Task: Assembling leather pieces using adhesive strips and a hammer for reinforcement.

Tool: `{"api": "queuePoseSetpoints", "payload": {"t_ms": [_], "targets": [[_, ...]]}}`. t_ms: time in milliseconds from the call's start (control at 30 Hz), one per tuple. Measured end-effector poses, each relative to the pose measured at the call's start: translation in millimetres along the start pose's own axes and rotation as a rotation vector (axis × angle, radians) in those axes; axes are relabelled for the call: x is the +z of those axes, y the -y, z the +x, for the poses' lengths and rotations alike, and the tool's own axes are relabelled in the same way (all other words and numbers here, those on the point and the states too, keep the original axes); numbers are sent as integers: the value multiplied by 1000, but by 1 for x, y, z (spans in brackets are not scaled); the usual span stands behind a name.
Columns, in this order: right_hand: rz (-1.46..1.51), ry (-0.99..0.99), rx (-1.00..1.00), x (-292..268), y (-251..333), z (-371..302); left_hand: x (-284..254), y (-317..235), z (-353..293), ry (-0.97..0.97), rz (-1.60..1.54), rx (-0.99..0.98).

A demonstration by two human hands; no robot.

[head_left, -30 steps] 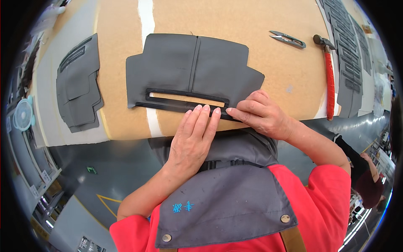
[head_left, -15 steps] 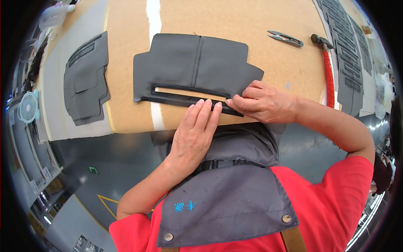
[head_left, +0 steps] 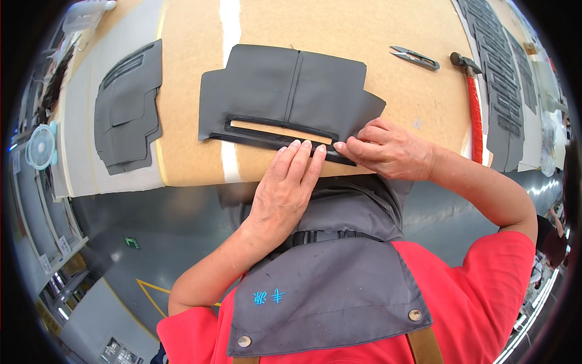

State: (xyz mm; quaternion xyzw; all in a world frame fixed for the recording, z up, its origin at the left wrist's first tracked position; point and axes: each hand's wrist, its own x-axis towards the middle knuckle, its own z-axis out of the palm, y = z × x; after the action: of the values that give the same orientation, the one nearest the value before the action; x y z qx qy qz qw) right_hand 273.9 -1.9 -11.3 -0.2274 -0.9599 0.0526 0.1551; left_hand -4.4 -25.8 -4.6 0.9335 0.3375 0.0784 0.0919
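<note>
A dark grey leather-like panel (head_left: 254, 88) lies on the tan tabletop in front of me, a seam running down its middle. Near its front edge is a long narrow slot framed in black, and a black strip (head_left: 242, 141) borders that edge. My left hand (head_left: 290, 182) rests with fingers stretched out, its fingertips pressing on the strip below the slot. At the slot's right end, my right hand (head_left: 388, 150) is closed in a pinch on the panel's edge area. Its curled fingers hide exactly what is between thumb and forefinger.
Stacked grey panels (head_left: 128, 109) lie to the left. Thread snips (head_left: 415, 57) and a hammer (head_left: 473, 103) with a red handle are at the right. Beyond them are rows of dark slotted pieces (head_left: 500, 79). A small pale-blue fan (head_left: 41, 147) stands at the far left.
The whole view has shifted slightly, the table's things sitting a little higher and to the right. Both hands keep nearly the same places on the panel.
</note>
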Motion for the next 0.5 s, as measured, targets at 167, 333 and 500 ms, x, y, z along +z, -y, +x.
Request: {"api": "queuePoseSetpoints", "payload": {"t_ms": [167,333,500], "targets": [[-70,13,-15,-1,4,1,0,-1,-1,19,26,-9],[-79,-110,52,10,13,-6,3,-2,-2,-9,-73,-50],[-25,-181,117,16,16,-12,0,-5,0,-7,-67,-48]]}}
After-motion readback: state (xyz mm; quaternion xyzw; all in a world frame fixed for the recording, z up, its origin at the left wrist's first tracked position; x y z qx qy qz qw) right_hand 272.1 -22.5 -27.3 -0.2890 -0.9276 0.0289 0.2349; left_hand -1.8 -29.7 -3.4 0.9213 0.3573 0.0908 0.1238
